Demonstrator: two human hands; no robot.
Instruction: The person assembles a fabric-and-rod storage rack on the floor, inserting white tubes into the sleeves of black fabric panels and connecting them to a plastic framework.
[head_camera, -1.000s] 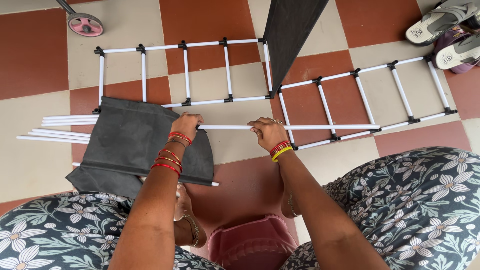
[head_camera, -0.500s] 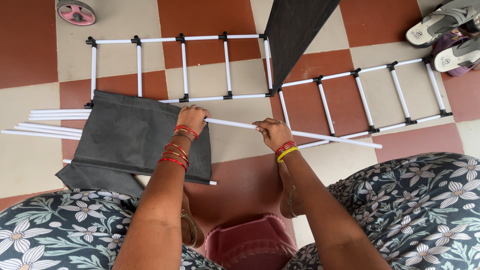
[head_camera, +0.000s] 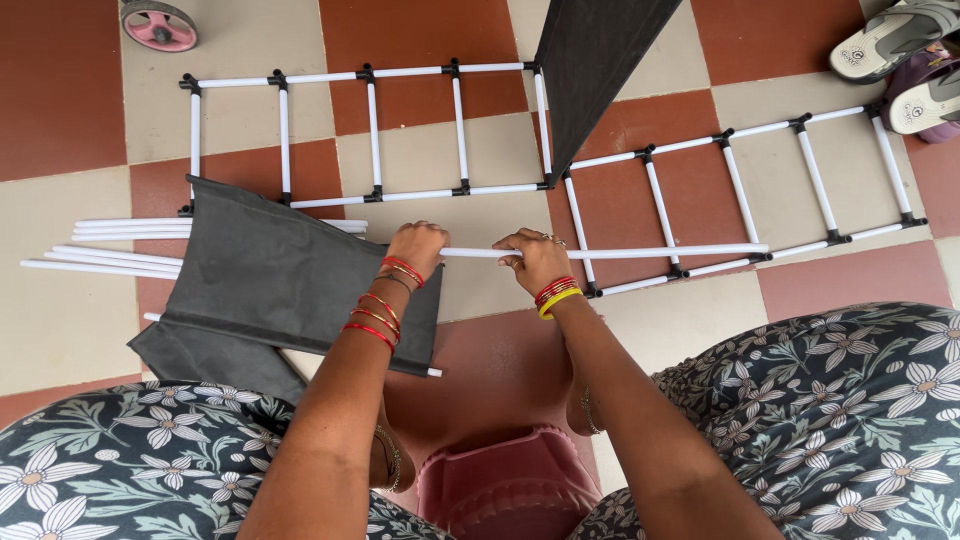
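My left hand (head_camera: 418, 247) grips the edge of a dark grey fabric panel (head_camera: 270, 275) where a long white tube (head_camera: 640, 251) enters it. My right hand (head_camera: 535, 260) is closed around the same tube just to the right. The tube runs level toward the right, over the lower rail of a ladder-like frame. Red bangles are on both wrists, with a yellow one on the right. Part of the tube is hidden inside the fabric.
Two ladder-like frames of white tubes and black joints lie on the tiled floor (head_camera: 370, 130) (head_camera: 760, 190). A second dark fabric panel (head_camera: 590, 60) hangs between them. Loose white tubes (head_camera: 90, 250) lie at left. Sandals (head_camera: 900, 60) and a pink wheel (head_camera: 160, 25) sit near the far corners. A pink stool (head_camera: 510, 485) is below me.
The tube, slanted down to the right before, is now level. Both hands have shifted slightly along it, at the fabric's edge.
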